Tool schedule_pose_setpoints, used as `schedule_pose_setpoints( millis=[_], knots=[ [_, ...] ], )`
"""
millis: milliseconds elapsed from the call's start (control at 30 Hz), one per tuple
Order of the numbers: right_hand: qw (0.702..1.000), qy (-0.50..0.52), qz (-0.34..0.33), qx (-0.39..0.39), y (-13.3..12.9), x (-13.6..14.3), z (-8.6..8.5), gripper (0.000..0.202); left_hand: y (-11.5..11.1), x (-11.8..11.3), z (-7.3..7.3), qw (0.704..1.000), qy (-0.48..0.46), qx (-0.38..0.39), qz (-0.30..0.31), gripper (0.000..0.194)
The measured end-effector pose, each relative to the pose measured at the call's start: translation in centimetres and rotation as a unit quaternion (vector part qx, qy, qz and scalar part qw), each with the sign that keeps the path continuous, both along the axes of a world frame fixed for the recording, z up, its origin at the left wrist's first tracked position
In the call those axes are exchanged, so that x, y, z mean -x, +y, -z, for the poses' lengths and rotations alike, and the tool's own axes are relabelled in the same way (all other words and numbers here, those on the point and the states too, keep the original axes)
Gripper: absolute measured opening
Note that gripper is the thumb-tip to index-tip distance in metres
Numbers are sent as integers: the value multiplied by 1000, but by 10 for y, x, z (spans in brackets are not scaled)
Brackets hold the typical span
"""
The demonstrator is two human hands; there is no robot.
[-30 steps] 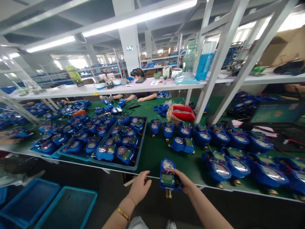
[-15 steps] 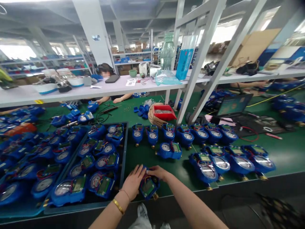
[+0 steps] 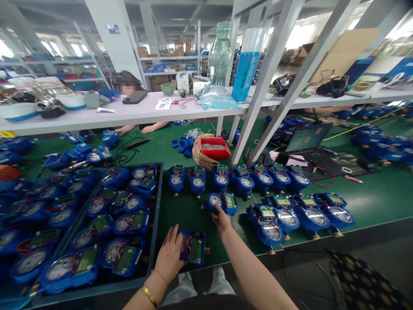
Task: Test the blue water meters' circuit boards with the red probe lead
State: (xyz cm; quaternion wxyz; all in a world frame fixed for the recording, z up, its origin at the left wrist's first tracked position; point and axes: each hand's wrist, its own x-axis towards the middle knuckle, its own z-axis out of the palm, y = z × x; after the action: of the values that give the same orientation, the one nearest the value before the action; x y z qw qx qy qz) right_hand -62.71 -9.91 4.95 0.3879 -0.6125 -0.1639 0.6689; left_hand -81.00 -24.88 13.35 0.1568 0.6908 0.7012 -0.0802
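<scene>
Near the front table edge lies a blue meter [image 3: 195, 247] with an exposed green board. My left hand [image 3: 171, 249] rests on its left side, fingers extended and slightly apart, covering part of it. Farther up and to the right, another blue meter [image 3: 229, 202] lies sideways with its round dial to the left. My right hand [image 3: 222, 217] touches the lower edge of its dial, fingers bent round it and partly hidden. Behind, a row of blue meters includes one with an upright dial [image 3: 246, 181]. More stand at the right, such as this large one [image 3: 271, 231].
A dark tray [image 3: 158, 206] full of blue meters stands at the left. A red bin [image 3: 214, 147] of small parts sits behind the row. Shelf posts [image 3: 254, 107] rise there, with a laptop [image 3: 306, 137] to the right. A person's hands show across the table.
My right hand has left the near meter and reached up to the sideways one. The near meter has turned, its brass end now pointing right. The view has shifted somewhat.
</scene>
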Motion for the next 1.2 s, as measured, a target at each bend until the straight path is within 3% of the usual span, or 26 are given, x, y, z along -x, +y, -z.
schedule_pose_setpoints(
  millis=[167,333,567,800,1033,1200],
  knots=[
    [999,-24,-37,29,-14,-39,-7,27,-4,-12,-4,999,-8,16,-47,69],
    [989,-57,-136,27,-17,-91,-13,24,-17,-30,-4,991,-10,32,-131,87],
    [958,-208,-197,-21,-23,-140,-19,29,-26,-41,-6,976,-60,101,-183,79],
    [875,-401,-260,-71,-63,-146,-27,39,-11,-66,-10,965,-100,124,-210,64],
    [772,-516,-326,-180,-89,-129,-43,102,2,-119,-1,938,-163,94,-291,56],
    [742,-540,-350,-189,-82,-135,-42,97,8,-141,8,911,-200,75,-352,57]
  ],
)
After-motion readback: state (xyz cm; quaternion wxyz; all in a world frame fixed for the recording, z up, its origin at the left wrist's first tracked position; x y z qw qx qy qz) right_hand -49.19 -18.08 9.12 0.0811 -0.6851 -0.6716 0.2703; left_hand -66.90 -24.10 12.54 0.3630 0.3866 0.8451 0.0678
